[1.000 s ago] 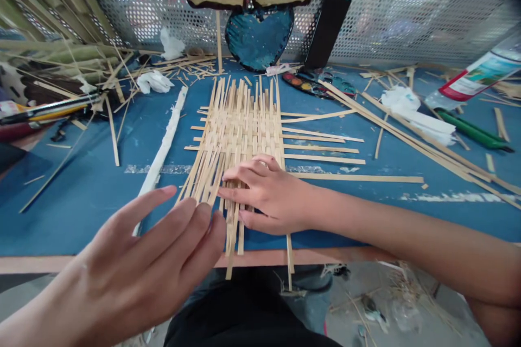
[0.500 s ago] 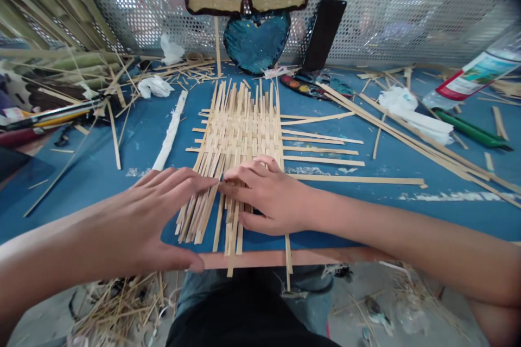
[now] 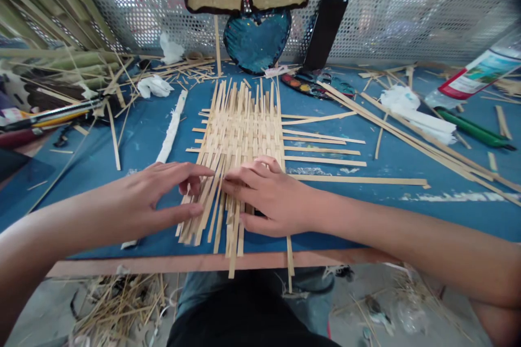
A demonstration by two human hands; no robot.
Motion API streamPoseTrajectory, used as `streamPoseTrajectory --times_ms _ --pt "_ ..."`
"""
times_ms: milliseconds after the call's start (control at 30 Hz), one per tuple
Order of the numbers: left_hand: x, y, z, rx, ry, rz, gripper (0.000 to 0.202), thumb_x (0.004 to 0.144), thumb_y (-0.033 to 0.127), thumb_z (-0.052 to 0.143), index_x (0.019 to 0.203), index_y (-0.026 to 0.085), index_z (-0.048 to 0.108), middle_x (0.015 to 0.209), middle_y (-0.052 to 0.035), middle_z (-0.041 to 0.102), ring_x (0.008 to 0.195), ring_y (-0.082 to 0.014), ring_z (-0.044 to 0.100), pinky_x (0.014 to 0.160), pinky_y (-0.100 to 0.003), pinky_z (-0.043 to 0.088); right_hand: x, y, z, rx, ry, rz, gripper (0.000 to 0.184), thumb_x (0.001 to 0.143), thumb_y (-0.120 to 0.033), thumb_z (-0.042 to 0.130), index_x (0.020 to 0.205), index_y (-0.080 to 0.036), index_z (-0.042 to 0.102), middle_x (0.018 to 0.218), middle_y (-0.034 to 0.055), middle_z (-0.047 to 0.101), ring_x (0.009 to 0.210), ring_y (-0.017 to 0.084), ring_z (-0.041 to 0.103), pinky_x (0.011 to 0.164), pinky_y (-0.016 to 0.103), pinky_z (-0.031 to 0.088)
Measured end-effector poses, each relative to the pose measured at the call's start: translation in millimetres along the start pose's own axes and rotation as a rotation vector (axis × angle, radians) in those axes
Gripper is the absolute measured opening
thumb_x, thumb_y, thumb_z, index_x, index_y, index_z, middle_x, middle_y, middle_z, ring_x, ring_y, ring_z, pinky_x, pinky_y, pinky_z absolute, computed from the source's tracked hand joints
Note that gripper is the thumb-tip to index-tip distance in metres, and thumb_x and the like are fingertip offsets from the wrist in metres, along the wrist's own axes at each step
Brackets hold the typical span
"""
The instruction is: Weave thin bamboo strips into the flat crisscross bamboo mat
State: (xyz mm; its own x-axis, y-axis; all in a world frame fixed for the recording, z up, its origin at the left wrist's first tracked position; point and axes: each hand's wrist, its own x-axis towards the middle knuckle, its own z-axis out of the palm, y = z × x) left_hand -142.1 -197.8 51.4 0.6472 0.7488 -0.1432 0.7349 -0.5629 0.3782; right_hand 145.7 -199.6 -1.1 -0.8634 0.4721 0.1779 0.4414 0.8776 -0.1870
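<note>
A partly woven mat of pale bamboo strips [image 3: 240, 127] lies on the blue table, with long upright strips and crosswise ends sticking out on both sides. My right hand [image 3: 271, 195] rests on its near part, fingers curled down over the upright strips; its fingertips are partly hidden. Just left of it, my left hand [image 3: 171, 190] hovers at the loose strip ends, index finger stretched out and thumb apart, holding nothing. Those ends [image 3: 203, 222] fan out toward the table's front edge, a few hanging past it. One long crosswise strip [image 3: 362, 179] runs out to the right from under my right hand.
Long loose strips [image 3: 407, 133], a green-handled tool [image 3: 474, 129] and a plastic bottle [image 3: 476, 78] lie on the right. At the back are a paint palette [image 3: 313, 85], a phone [image 3: 325, 32] and a blue heart-shaped piece [image 3: 257, 42]. A white stick [image 3: 173, 127] lies left of the mat.
My left hand has lifted off the loose strip ends, its thumb moving up from the table edge and its fingers curling except the index. My right hand stays in place.
</note>
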Motion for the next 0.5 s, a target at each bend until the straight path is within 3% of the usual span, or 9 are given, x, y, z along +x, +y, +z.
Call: streamPoseTrajectory --times_ms 67,167,333,500 --pt "9.2 4.5 1.6 -0.01 -0.002 -0.02 0.046 0.103 0.055 0.048 0.142 0.031 0.056 0.099 -0.0007 0.074 0.088 -0.0219 0.071 0.077 -0.029 0.053 -0.3 0.7 0.8 -0.001 0.006 -0.004 0.061 0.106 -0.046 0.034 0.154 -0.009 0.045 0.144 0.0194 0.054 0.122 0.034 0.047 0.106 0.057 0.033" --pt "26.0 7.2 7.7 0.022 0.011 0.085 0.04 0.106 0.042 0.039 0.136 0.025 0.059 0.089 -0.0016 0.073 0.08 -0.0207 0.071 0.072 -0.029 0.052 -1.0 2.4 2.5 0.01 0.008 0.001 0.063 0.106 -0.048 0.034 0.155 -0.009 0.044 0.145 0.0204 0.054 0.121 0.035 0.047 0.105 0.057 0.034" --pt "45.3 -5.1 26.7 0.218 0.241 0.32 0.033 0.106 0.033 0.037 0.116 0.022 0.067 0.098 -0.0078 0.073 0.091 -0.0235 0.07 0.082 -0.035 0.054 -1.3 2.2 3.7 0.11 0.036 0.031 0.066 0.104 -0.05 0.043 0.154 -0.007 0.044 0.147 0.0213 0.052 0.129 0.034 0.044 0.111 0.055 0.03" --pt "47.3 -15.5 36.6 0.295 0.303 0.378 0.029 0.107 0.026 0.038 0.111 0.022 0.066 0.094 -0.006 0.066 0.088 -0.0215 0.066 0.078 -0.033 0.053 -8.1 -2.7 -25.6 0.177 0.085 0.042 0.063 0.104 -0.055 0.046 0.155 -0.017 0.045 0.147 0.0166 0.054 0.13 0.031 0.046 0.112 0.051 0.031"
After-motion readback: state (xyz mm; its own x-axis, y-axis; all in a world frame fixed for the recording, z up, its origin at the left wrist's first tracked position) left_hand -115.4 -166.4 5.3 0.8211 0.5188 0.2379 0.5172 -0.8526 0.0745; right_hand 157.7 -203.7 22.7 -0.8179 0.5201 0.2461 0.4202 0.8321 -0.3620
